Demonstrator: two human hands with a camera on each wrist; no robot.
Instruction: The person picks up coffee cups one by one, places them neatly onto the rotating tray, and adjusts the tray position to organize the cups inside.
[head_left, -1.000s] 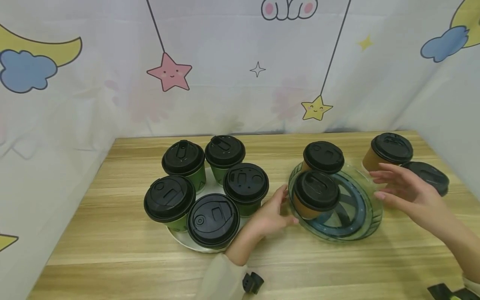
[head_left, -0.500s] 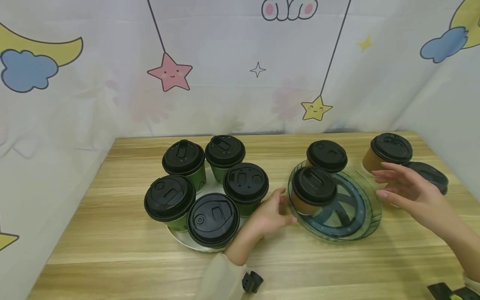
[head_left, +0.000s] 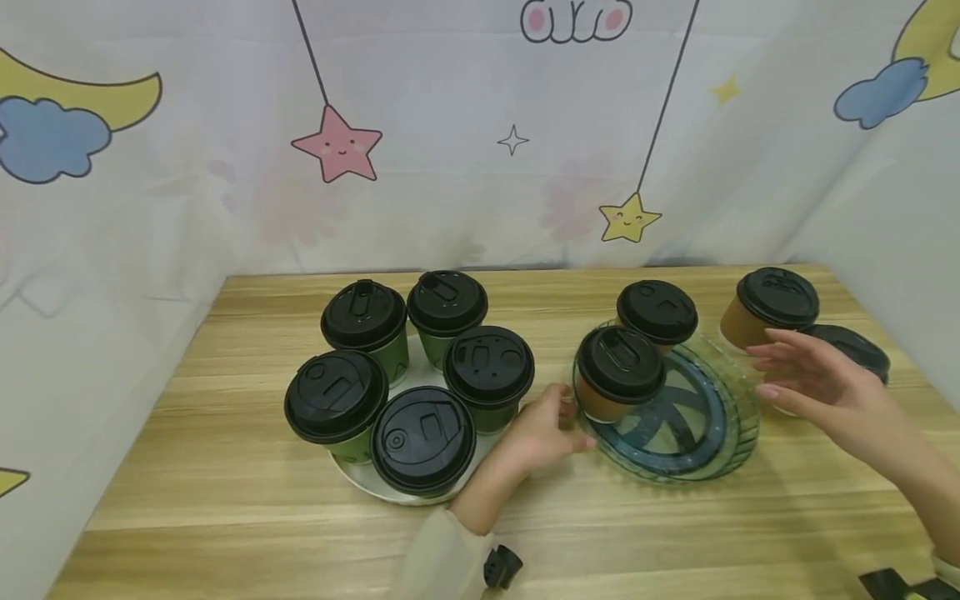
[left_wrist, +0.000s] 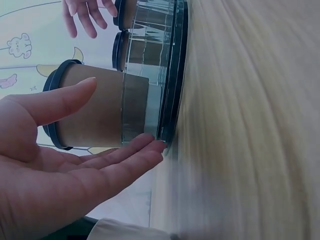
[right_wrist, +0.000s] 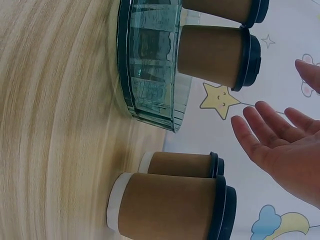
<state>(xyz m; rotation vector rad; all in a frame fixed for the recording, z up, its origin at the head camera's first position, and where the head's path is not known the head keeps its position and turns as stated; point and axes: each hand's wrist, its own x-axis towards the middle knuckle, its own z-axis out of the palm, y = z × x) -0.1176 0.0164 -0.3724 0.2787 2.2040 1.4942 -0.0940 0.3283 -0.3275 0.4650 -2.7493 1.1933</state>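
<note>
The left hand (head_left: pixel 542 433) lies with straight, relaxed fingers (left_wrist: pixel 131 159) touching the near-left rim of the glass tray (head_left: pixel 738 442), grasping nothing; the tray rests flat on the table (head_left: pixel 225 500) between the two hands. Just beyond the left fingertips a brown cup (head_left: pixel 617 373) stands upright inside the tray, and a second brown cup (head_left: pixel 657 313) stands behind it at the tray's far edge. The right hand (head_left: pixel 817 387) hovers at the tray's right side, fingers spread and loose, holding nothing; whether it touches the rim cannot be told. Directly behind that hand two more brown cups (head_left: pixel 771 307) stand on the table, one partly hidden by the fingers. To the left of the left hand, close by its wrist, a white plate (head_left: pixel 363 482) carries five green cups (head_left: pixel 337 408) with black lids, crowding that side
</note>
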